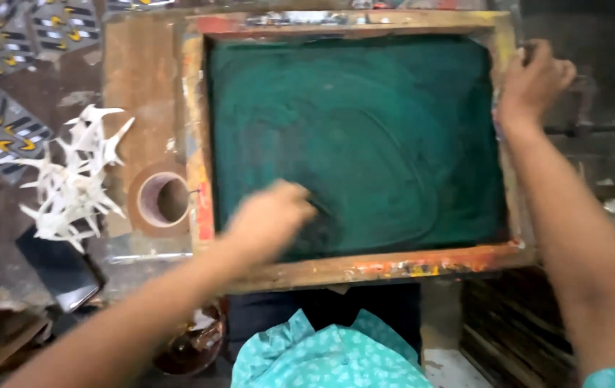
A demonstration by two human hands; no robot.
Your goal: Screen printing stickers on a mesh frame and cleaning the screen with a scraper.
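1. Turquoise patterned cloth of the person's shirt fills the 6 o'clock edge, closest to the camera.
2. Left hand, blurred, rests on the green mesh at about 7 o'clock of the frame; its fingers look bunched and pressed against the screen, perhaps around something dark, though the blur leaves that unclear.
3. Wooden printing frame lies flat on the tabletop, its paint-stained rails surrounding the green screen, which shows swirled wipe marks.
4. Right hand is curled over the frame's rail at 2 o'clock, seemingly bracing it so the frame stays put under the other hand's pressure.
5. At 9 o'clock, just beside the frame, sits a brown tape roll, with white cut-out paper shapes further left and a dark phone below them.
6. Patterned printed pieces lie at 10 o'clock, farthest off.
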